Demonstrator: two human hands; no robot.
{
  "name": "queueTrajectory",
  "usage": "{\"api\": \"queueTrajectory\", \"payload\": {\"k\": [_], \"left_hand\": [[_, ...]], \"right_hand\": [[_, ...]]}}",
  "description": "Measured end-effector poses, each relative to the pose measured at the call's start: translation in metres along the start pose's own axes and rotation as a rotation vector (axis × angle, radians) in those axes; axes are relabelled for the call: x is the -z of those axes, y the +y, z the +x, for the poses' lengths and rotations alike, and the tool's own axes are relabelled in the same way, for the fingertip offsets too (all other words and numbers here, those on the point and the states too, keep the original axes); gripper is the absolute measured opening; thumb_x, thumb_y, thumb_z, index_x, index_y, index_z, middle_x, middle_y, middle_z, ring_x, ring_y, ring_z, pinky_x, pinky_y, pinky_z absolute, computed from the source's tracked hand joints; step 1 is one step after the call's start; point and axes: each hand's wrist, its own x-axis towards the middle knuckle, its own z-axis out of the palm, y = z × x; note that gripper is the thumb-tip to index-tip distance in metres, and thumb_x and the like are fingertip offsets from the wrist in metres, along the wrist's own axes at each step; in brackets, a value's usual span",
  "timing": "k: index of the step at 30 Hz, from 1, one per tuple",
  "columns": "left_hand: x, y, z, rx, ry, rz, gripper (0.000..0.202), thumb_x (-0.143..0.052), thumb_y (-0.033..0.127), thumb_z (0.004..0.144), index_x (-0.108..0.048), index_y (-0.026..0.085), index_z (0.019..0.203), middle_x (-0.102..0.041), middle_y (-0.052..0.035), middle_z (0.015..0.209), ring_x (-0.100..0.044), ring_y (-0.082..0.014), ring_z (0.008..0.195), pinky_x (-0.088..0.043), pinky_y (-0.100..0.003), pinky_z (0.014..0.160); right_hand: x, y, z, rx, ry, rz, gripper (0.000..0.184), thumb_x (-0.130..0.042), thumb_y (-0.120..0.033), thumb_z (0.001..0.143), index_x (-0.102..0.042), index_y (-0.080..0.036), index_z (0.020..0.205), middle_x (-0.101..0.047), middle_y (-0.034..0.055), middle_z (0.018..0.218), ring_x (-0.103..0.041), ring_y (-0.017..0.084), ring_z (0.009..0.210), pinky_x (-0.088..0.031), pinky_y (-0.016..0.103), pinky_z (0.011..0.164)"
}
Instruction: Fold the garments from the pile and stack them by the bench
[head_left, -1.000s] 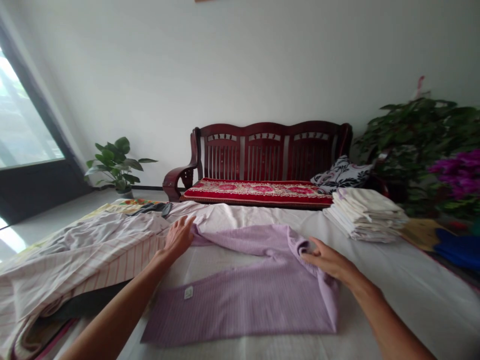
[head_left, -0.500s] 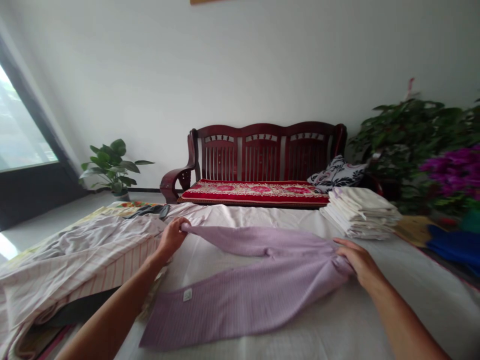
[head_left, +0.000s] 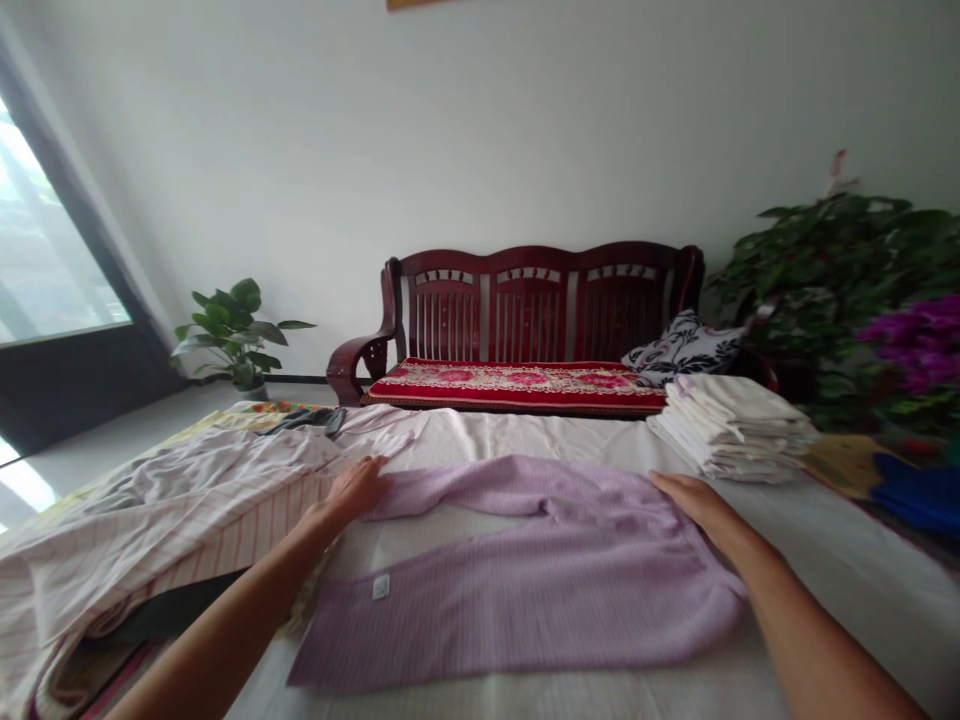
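A pair of lilac ribbed pants (head_left: 540, 590) lies spread sideways on the white sheet, its legs toward the left and its waist on the right. A small white tag (head_left: 381, 587) shows near the end of the closer leg. My left hand (head_left: 360, 490) rests on the end of the farther leg, fingers stretched toward the right and slightly blurred. At the far corner of the waist, my right hand (head_left: 691, 502) touches the fabric with its fingers extended. Its thumb is hard to make out.
A stack of folded white cloths (head_left: 735, 430) stands at the back right. Loose clothes, with a striped garment (head_left: 210, 520) among them, are heaped on the left. Blue cloth (head_left: 919, 490) lies at the far right. Behind stands a red wooden bench (head_left: 525, 300) between plants.
The pants have come down flat on the sheet. Their bunched waist has spread out toward me, and my left hand has lowered with the farther leg. Both hands have loosened.
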Motion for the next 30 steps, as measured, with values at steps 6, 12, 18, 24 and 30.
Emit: {"api": "queueTrajectory", "payload": {"k": [6,12,18,24,30], "left_hand": [[-0.005,0.001,-0.001,0.027,-0.006,0.033,0.022,-0.057,0.028,0.083,-0.068,0.016,0.097,-0.071,-0.0139,0.101,-0.067,-0.0276,0.097,-0.047,-0.032,0.08],[0.02,-0.006,0.027,0.124,0.273,-0.23,0.018,-0.054,0.029,0.086,-0.062,0.02,0.099,-0.071,-0.0042,0.092,-0.066,-0.0217,0.087,-0.046,-0.028,0.074],[0.018,0.016,0.048,0.158,0.355,-0.169,0.052,-0.057,0.02,0.083,-0.054,0.013,0.135,-0.06,-0.0169,0.132,-0.062,-0.0286,0.116,-0.049,-0.036,0.096],[-0.021,0.036,0.025,-0.272,0.179,-0.203,0.038,-0.044,0.025,0.096,-0.063,0.019,0.128,-0.063,-0.0112,0.133,-0.058,-0.0252,0.124,-0.043,-0.04,0.11],[-0.034,0.041,0.01,-0.211,-0.007,0.034,0.045,-0.047,0.036,0.098,-0.053,0.025,0.142,-0.047,-0.0129,0.154,-0.036,-0.034,0.146,-0.028,-0.057,0.117]], "right_hand": [[-0.009,-0.009,-0.007,-0.017,-0.046,0.163,0.051,-0.073,-0.043,0.061,-0.072,-0.022,0.107,-0.076,0.0095,0.113,-0.071,0.031,0.102,-0.056,0.037,0.088],[-0.007,-0.001,0.011,0.03,0.081,0.326,0.064,-0.068,-0.044,0.068,-0.063,-0.02,0.127,-0.077,0.0094,0.104,-0.073,0.03,0.093,-0.058,0.036,0.079],[-0.019,0.001,0.028,-0.061,0.222,-0.161,0.059,-0.053,-0.04,0.079,-0.061,-0.011,0.131,-0.073,0.0183,0.113,-0.067,0.035,0.11,-0.052,0.042,0.092],[-0.027,-0.01,-0.004,0.087,0.237,-0.663,0.059,-0.045,-0.037,0.091,-0.049,-0.014,0.144,-0.059,0.0232,0.139,-0.058,0.039,0.125,-0.046,0.051,0.1],[-0.052,-0.006,-0.033,0.412,0.0,-0.688,0.045,-0.047,-0.036,0.09,-0.06,-0.029,0.132,-0.057,0.0085,0.145,-0.047,0.031,0.138,-0.034,0.05,0.115]]}}
